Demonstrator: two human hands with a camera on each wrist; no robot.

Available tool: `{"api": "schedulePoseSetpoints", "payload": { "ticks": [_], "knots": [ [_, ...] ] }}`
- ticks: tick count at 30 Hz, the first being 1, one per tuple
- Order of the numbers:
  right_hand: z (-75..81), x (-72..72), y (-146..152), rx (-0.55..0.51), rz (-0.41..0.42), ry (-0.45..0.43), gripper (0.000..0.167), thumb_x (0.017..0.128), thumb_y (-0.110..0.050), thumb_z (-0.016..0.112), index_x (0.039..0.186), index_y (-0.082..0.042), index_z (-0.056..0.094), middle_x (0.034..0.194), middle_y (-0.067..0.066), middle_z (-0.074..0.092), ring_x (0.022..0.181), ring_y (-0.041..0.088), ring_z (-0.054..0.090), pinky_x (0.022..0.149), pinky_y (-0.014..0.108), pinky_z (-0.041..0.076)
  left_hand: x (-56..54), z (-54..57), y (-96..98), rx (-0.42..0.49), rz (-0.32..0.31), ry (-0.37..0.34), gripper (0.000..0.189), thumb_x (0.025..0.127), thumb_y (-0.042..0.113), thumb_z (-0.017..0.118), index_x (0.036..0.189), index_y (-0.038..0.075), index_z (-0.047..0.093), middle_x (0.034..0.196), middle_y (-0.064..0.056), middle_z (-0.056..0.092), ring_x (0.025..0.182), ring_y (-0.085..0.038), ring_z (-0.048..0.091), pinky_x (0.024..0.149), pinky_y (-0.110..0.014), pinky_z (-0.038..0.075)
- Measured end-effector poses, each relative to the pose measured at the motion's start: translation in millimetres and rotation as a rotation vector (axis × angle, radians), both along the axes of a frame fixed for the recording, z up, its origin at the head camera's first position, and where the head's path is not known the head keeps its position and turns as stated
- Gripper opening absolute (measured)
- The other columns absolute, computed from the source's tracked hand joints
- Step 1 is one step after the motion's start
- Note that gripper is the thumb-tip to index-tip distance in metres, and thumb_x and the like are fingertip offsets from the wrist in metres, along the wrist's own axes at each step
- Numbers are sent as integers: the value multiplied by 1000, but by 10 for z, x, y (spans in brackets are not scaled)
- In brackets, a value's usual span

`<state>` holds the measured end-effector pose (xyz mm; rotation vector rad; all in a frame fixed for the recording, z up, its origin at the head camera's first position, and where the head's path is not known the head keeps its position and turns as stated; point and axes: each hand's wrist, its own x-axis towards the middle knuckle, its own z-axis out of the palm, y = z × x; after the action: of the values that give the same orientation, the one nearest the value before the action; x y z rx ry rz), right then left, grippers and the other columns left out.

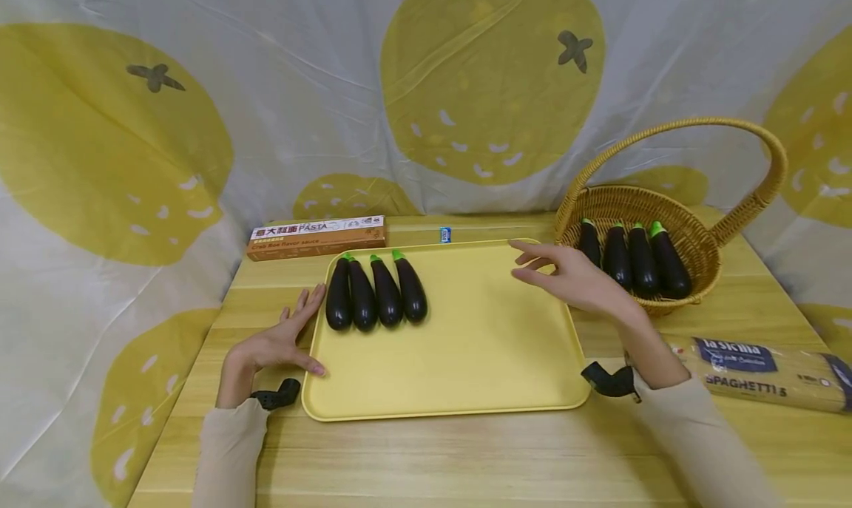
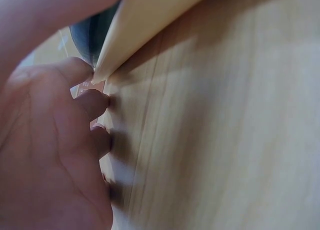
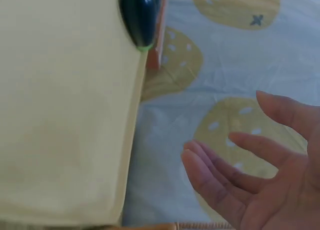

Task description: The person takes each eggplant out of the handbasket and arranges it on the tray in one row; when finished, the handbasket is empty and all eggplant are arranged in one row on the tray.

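Several dark eggplants (image 1: 375,293) with green tips lie side by side at the left end of the yellow tray (image 1: 492,353). My left hand (image 1: 276,341) rests at the tray's left edge, thumb and fingers spread, holding nothing; in the left wrist view its fingertips are down at the wood beside the tray rim (image 2: 135,35). Over the tray's right end my right hand (image 1: 575,275) hangs in the air, fingers loosely bent and nothing between them. Close by on its right, more eggplants (image 1: 644,264) lie in the wicker basket (image 1: 705,249), partly behind the hand.
A pasta box (image 1: 319,238) lies behind the tray at the left, and a small blue packet (image 1: 445,234) behind its middle. A bag of spaghetti (image 1: 765,371) lies right of my right forearm. The basket's tall handle (image 1: 679,123) arches upward. A patterned cloth (image 1: 299,86) hangs behind the table.
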<state>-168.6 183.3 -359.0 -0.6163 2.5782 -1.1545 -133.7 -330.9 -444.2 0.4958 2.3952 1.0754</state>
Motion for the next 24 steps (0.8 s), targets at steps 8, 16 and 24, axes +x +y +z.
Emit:
{"api": "schedulePoseSetpoints", "payload": {
  "ticks": [8, 16, 24],
  "knots": [
    [38, 68, 699, 27, -95, 55, 56, 107, -34, 57, 159, -19, 43, 138, 15, 65, 114, 0, 62, 89, 18, 55, 20, 12, -16, 6, 0, 4, 145, 70, 24, 96, 166, 12, -11, 169, -23, -26, 152, -46, -34, 117, -74, -23],
    [-73, 20, 1089, 76, -231, 15, 66, 107, -41, 56, 163, -15, 35, 153, 28, 49, 132, 42, 54, 90, 22, 55, 36, 27, -6, 5, 13, -14, 145, 70, 26, 96, 166, 12, -11, 168, -25, -28, 151, -48, -33, 115, -76, -22],
    [-227, -190, 1069, 154, -285, -96, 82, 105, -50, 54, 167, -10, 17, 155, 38, 40, 141, 54, 42, 105, 68, 46, 9, 1, 11, -15, 10, -2, 144, 71, 27, 96, 167, 14, -11, 168, -26, -27, 152, -47, -32, 117, -75, -21]
  ]
}}
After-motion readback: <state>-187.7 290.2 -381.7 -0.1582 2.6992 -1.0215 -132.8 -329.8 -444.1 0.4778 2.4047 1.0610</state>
